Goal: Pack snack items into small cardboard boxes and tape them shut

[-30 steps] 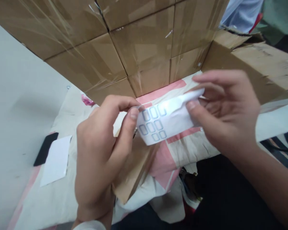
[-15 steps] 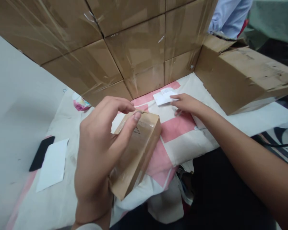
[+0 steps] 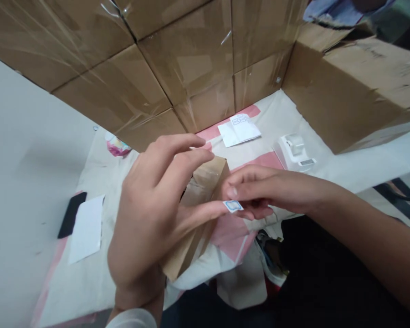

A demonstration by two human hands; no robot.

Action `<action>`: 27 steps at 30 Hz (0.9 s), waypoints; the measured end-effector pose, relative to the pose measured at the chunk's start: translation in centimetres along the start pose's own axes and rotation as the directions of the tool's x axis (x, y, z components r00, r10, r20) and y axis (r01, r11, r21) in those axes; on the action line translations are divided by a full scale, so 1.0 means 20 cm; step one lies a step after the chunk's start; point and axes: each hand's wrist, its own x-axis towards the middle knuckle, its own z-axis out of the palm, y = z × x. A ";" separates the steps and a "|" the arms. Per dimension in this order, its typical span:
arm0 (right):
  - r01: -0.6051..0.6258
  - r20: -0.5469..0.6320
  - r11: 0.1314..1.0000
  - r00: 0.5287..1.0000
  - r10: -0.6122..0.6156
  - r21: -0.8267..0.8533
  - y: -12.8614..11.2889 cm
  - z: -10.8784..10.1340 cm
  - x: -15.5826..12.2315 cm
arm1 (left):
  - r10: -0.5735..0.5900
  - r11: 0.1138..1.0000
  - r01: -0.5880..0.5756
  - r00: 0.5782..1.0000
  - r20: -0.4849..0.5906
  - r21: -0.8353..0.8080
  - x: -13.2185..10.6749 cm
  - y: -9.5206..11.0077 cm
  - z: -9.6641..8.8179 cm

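Observation:
My left hand [image 3: 153,214] hovers over a long cardboard box [image 3: 210,175], its fingers spread and the thumb stretched to the right. On the tip of that thumb sits a small white sticker [image 3: 233,206] with a blue border. My right hand [image 3: 259,189] is beside the thumb, fingers curled and thumb against the index finger; what lies between them, if anything, is hidden. Behind the hands, a folded white paper sheet [image 3: 239,132] with small blue-outlined labels rests on the pink and white cloth [image 3: 264,159].
Stacked taped cartons [image 3: 187,68] form a wall at the back. A large carton [image 3: 331,100] stands at the right, near a small white dispenser-like device [image 3: 295,152]. At the left lie a black phone-like object [image 3: 71,214], a white paper [image 3: 88,230] and a crumpled colourful packet [image 3: 117,146].
My right hand has left the label sheet and come back towards my left thumb. A blue-bordered sticker now shows on that thumb. My left fingers have spread away from the box's edge.

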 end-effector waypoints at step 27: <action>0.267 -0.450 0.917 0.808 -0.381 -0.296 -0.05 -0.23 -0.02 | -0.127 0.988 0.120 0.989 0.076 0.093 0.01 0.01 0.03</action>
